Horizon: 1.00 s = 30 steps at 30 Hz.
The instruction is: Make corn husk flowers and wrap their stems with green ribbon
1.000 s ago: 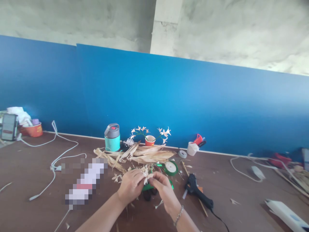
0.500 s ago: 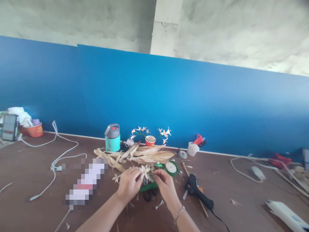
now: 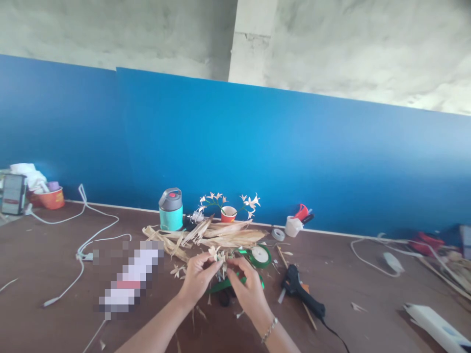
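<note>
My left hand (image 3: 198, 278) is closed in a pinch on a small cream flower (image 3: 214, 252) that looks made of dried husk. Facing it, the thumb and fingers of my right hand (image 3: 248, 282) are drawn together at the flower's other side; what they grip is too small to make out. A green ribbon (image 3: 220, 286) lies below the hands, with dark scissor-like handles partly hidden under it. Beyond my right fingers rests a ribbon spool (image 3: 260, 254). More pale flowers (image 3: 177, 270) lie left of my left hand.
Dried husks (image 3: 235, 238) spread behind the hands. At the back stand a turquoise flask (image 3: 171, 215), a paper cup (image 3: 228, 214) with flower sprays, and a white cup (image 3: 293, 226) of tools. A black glue gun (image 3: 303, 294) lies right, a tape roll (image 3: 278, 235) behind it, cables (image 3: 81, 245) left.
My hands have come closer together, the right one moving left toward the flower. The flower has turned and risen slightly in my left fingers. More of the green ribbon shows below.
</note>
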Each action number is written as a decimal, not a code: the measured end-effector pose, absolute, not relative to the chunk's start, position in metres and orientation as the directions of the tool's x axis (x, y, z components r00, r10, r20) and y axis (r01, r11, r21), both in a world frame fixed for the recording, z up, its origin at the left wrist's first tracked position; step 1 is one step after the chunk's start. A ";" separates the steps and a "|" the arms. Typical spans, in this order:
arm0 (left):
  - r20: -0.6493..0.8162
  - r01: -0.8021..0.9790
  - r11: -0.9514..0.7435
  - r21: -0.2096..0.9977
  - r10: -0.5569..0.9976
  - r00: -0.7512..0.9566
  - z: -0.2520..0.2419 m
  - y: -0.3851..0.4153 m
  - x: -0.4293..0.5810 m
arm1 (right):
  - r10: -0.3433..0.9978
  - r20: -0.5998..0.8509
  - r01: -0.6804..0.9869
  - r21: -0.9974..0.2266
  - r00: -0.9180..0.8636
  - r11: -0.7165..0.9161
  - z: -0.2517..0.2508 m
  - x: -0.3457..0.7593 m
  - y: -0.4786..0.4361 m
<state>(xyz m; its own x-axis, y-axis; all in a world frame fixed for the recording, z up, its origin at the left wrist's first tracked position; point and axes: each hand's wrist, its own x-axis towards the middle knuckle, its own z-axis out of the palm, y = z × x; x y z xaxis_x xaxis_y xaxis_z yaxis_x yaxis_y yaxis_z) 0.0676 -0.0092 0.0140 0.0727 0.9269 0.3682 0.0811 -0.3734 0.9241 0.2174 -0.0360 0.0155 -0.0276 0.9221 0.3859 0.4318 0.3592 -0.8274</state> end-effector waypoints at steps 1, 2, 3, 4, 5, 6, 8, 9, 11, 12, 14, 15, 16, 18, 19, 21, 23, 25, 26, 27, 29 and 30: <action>0.352 0.062 -0.358 0.932 0.932 0.089 0.014 -0.010 0.068 | 0.926 0.377 0.414 -0.838 -0.029 0.355 0.017 0.217 -0.037; 0.342 0.049 -0.348 0.936 0.934 0.103 0.015 -0.010 0.068 | 0.929 0.370 0.399 -0.847 -0.029 0.350 0.019 0.217 -0.038; 0.335 0.043 -0.342 0.939 0.935 0.114 0.015 -0.011 0.069 | 0.931 0.364 0.387 -0.855 -0.026 0.345 0.019 0.217 -0.039; 0.332 0.039 -0.339 0.940 0.935 0.122 0.015 -0.012 0.070 | 0.933 0.359 0.378 -0.861 -0.021 0.340 0.019 0.217 -0.039; 0.330 0.038 -0.337 0.941 0.935 0.131 0.015 -0.012 0.070 | 0.934 0.356 0.371 -0.866 -0.016 0.336 0.019 0.217 -0.039; 0.327 0.037 -0.335 0.941 0.934 0.140 0.015 -0.013 0.071 | 0.934 0.357 0.367 -0.867 -0.011 0.335 0.019 0.217 -0.039; 0.321 0.043 -0.332 0.942 0.933 0.164 0.015 -0.014 0.073 | 0.928 0.373 0.372 -0.860 -0.009 0.349 0.017 0.217 -0.038; 0.323 0.049 -0.337 0.940 0.929 0.179 0.015 -0.015 0.074 | 0.921 0.390 0.380 -0.850 -0.012 0.366 0.017 0.217 -0.038; 0.341 0.071 -0.361 0.930 0.918 0.201 0.014 -0.016 0.076 | 0.897 0.440 0.404 -0.817 -0.022 0.411 0.016 0.217 -0.037; 0.352 0.087 -0.376 0.923 0.913 0.208 0.013 -0.017 0.076 | 0.884 0.467 0.419 -0.797 -0.030 0.435 0.017 0.217 -0.037; 0.365 0.127 -0.396 0.909 0.906 0.212 0.012 -0.017 0.077 | 0.856 0.515 0.464 -0.746 -0.051 0.477 0.017 0.217 -0.037; 0.364 0.149 -0.398 0.905 0.907 0.213 0.011 -0.018 0.077 | 0.839 0.539 0.497 -0.712 -0.066 0.496 0.017 0.217 -0.038; 0.360 0.168 -0.398 0.902 0.907 0.218 0.010 -0.018 0.077 | 0.821 0.565 0.537 -0.669 -0.082 0.514 0.018 0.218 -0.038; 0.354 0.194 -0.399 0.896 0.907 0.228 0.009 -0.018 0.077 | 0.780 0.615 0.623 -0.568 -0.112 0.538 0.018 0.218 -0.040; 0.354 0.208 -0.399 0.893 0.908 0.223 0.008 -0.018 0.078 | 0.760 0.638 0.660 -0.520 -0.122 0.543 0.018 0.218 -0.041; 0.358 0.228 -0.397 0.889 0.913 0.196 0.005 -0.017 0.081 | 0.727 0.675 0.712 -0.447 -0.130 0.542 0.019 0.217 -0.042; 0.351 0.222 -0.383 0.896 0.920 0.173 0.003 -0.016 0.083 | 0.702 0.701 0.735 -0.410 -0.125 0.540 0.020 0.216 -0.043; 0.336 0.186 -0.370 0.910 0.922 0.192 0.002 -0.016 0.084 | 0.688 0.716 0.743 -0.398 -0.115 0.539 0.020 0.216 -0.043; 0.332 0.172 -0.368 0.914 0.920 0.207 0.002 -0.017 0.085 | 0.687 0.719 0.744 -0.400 -0.108 0.536 0.020 0.216 -0.043; 0.329 0.164 -0.367 0.915 0.918 0.219 0.003 -0.017 0.085 | 0.687 0.719 0.744 -0.404 -0.101 0.532 0.019 0.216 -0.043; 0.322 0.167 -0.363 0.917 0.919 0.228 0.006 -0.019 0.084 | 0.694 0.714 0.749 -0.409 -0.093 0.521 0.018 0.217 -0.042; 0.316 0.174 -0.356 0.918 0.922 0.223 0.008 -0.020 0.083 | 0.696 0.712 0.753 -0.407 -0.092 0.517 0.017 0.217 -0.042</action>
